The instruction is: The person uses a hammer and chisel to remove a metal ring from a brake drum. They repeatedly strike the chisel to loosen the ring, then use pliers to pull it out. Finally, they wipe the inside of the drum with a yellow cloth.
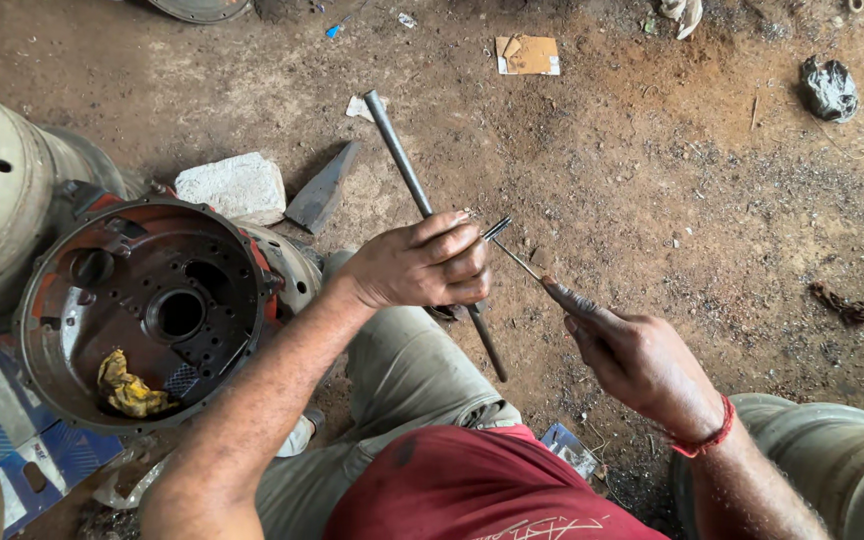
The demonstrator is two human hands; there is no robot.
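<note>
1. Left hand (422,265) is curled tight around a long dark metal rod (407,170), gripping it near the lower part; the rod slants from the upper dirt floor (652,190) down past the knee.
2. Right hand (632,355) pinches a thin wire (514,257) between fingertips, its far end touching the left hand's knuckles.
3. Left edge is crowded: a round metal housing (52,320) with a yellow rag (130,385) inside, a wheel rim (2,190) behind.
4. A white stone block (234,187) and a grey wedge (322,190) lie just beside the rod.
5. Open dirt stretches right of the hands.
</note>
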